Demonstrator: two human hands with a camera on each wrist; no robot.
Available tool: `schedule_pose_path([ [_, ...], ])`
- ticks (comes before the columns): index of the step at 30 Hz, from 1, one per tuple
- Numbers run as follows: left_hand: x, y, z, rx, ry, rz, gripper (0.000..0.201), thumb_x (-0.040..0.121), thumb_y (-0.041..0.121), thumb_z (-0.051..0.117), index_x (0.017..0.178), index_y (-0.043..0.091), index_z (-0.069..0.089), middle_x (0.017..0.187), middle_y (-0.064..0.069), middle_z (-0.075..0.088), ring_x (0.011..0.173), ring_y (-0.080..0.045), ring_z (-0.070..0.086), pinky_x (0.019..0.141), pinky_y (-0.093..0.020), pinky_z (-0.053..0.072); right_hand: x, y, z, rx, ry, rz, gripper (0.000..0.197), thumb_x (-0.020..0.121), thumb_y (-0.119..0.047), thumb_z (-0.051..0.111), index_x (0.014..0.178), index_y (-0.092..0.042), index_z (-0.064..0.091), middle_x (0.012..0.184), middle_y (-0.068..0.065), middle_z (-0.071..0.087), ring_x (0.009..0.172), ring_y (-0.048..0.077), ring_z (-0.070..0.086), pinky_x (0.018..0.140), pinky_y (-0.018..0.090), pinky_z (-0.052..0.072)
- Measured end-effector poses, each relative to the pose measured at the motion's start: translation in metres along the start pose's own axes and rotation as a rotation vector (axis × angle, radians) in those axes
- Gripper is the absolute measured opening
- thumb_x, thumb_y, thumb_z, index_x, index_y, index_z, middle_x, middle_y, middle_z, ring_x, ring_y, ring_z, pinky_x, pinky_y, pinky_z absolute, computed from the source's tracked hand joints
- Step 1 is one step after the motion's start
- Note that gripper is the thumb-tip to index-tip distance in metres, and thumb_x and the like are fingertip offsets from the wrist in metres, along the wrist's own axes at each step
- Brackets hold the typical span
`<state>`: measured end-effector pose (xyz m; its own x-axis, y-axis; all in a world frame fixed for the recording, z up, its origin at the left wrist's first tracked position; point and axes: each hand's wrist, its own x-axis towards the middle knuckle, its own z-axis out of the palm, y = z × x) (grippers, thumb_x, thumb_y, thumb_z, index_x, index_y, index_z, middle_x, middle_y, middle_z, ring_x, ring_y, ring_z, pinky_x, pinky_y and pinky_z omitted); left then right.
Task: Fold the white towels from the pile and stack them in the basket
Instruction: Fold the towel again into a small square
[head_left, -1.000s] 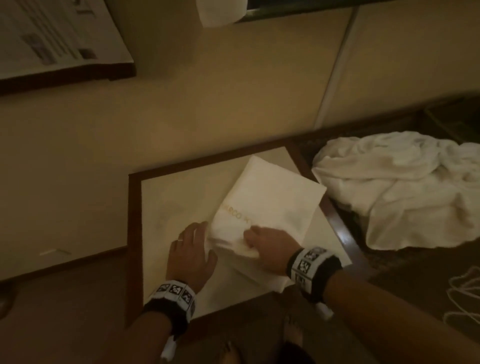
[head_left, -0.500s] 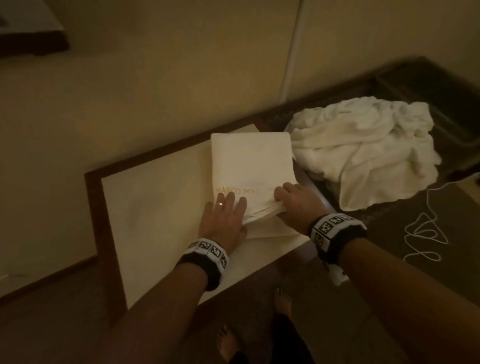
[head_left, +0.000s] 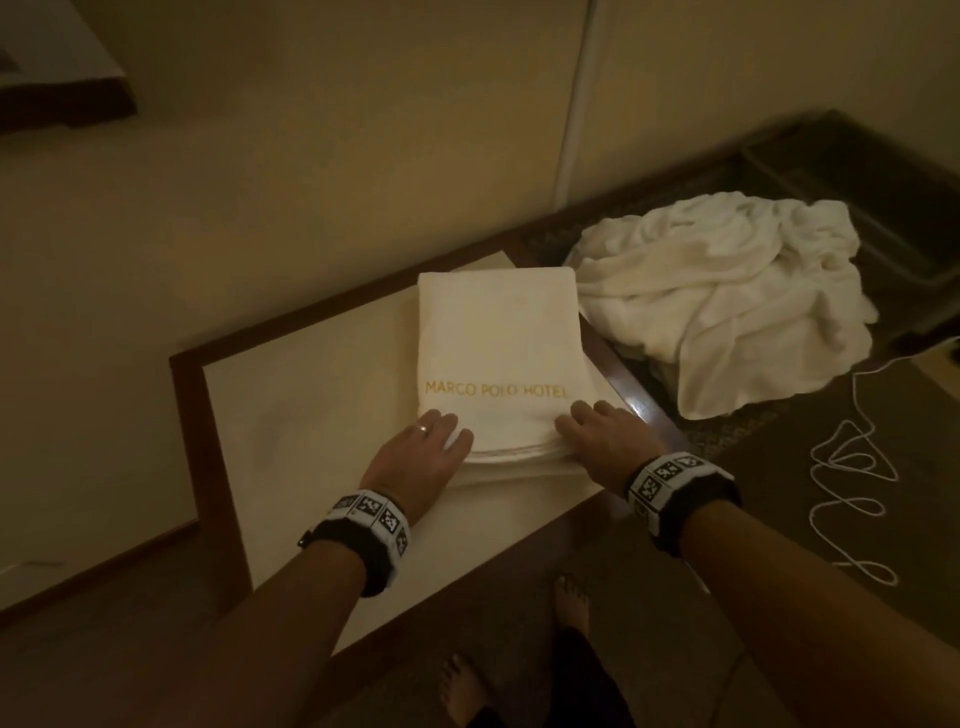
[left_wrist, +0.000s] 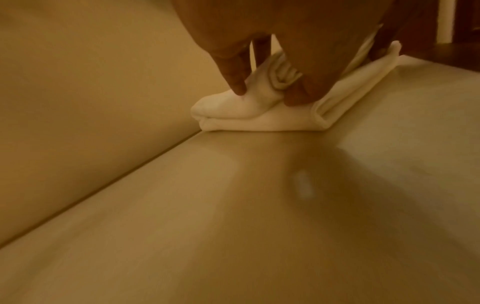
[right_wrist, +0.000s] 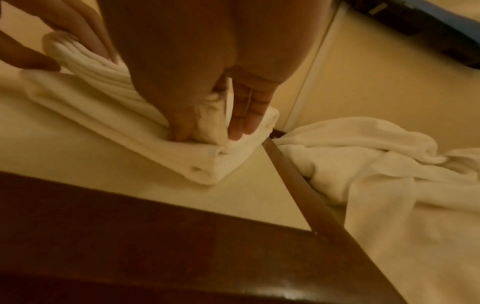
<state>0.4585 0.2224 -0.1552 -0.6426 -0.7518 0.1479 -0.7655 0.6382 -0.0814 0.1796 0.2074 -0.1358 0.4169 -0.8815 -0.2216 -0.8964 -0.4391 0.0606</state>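
Both hands (thumbs under) on towel (head_left: 496, 358)

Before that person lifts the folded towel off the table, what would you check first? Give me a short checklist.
1. Folded towel lies flat and squared on the table: ok.
2. Left hand pinches the near left corner: ok.
3. Right hand grips the near right corner: ok.
4. Layers held together at both corners: ok.
5. Pile of unfolded towels lies apart from the folded one: ok.
6. Room in the basket: cannot tell.
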Motion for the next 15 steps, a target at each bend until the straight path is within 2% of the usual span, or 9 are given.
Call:
schedule_pose_path([
  [3,-0.007,-0.002,0.003,-0.078,0.036,-0.044,0.061,0.054,-0.005,0.084,0.11,0.006,0.063,0.106,-0.02,0.066,0.096,-0.037,0.066,0.049,-0.035,0.054,-0.006,0.003,0.001,0.069,-0.027,0.02,0.023,0.089,-0.022,0.057,0.111,-0.017,0.052,0.107,0.004,0.054,0.09,0.027,0.057,0.07,0.039,0.052],
  [5,-0.006,-0.002,0.002,-0.137,0.083,-0.051,0.064,0.056,-0.004,0.083,0.111,0.009,0.054,0.102,-0.017,0.065,0.092,-0.036,0.065,0.045,-0.033,0.052,-0.01,0.008,-0.003,0.096,0.012,-0.004,0.018,0.09,-0.027,0.055,0.104,-0.017,0.055,0.103,0.002,0.056,0.088,0.025,0.057,0.07,0.039,0.053],
  [9,-0.002,0.004,-0.005,-0.186,0.168,-0.056,0.054,0.055,-0.003,0.081,0.103,0.009,0.059,0.102,-0.014,0.06,0.087,-0.033,0.061,0.047,-0.032,0.05,-0.016,0.022,-0.007,0.066,0.18,-0.053,0.019,0.076,-0.016,0.07,0.09,-0.012,0.058,0.09,0.005,0.057,0.07,0.024,0.056,0.057,0.036,0.05],
  [11,-0.005,0.009,-0.002,-0.177,0.176,-0.014,0.051,0.056,-0.003,0.081,0.101,0.008,0.059,0.103,-0.013,0.055,0.083,-0.032,0.059,0.05,-0.032,0.051,-0.019,0.024,-0.004,0.016,0.18,-0.065,0.025,0.07,-0.012,0.075,0.089,-0.011,0.058,0.088,0.007,0.056,0.065,0.025,0.054,0.052,0.037,0.049],
  [15,-0.016,0.02,0.011,-0.203,0.105,0.02,0.062,0.059,0.0,0.08,0.114,0.01,0.053,0.106,-0.013,0.054,0.081,-0.031,0.061,0.055,-0.034,0.054,-0.027,0.025,0.015,-0.037,0.118,-0.073,0.034,0.06,-0.014,0.079,0.086,-0.014,0.057,0.085,0.007,0.054,0.061,0.026,0.054,0.048,0.033,0.042],
])
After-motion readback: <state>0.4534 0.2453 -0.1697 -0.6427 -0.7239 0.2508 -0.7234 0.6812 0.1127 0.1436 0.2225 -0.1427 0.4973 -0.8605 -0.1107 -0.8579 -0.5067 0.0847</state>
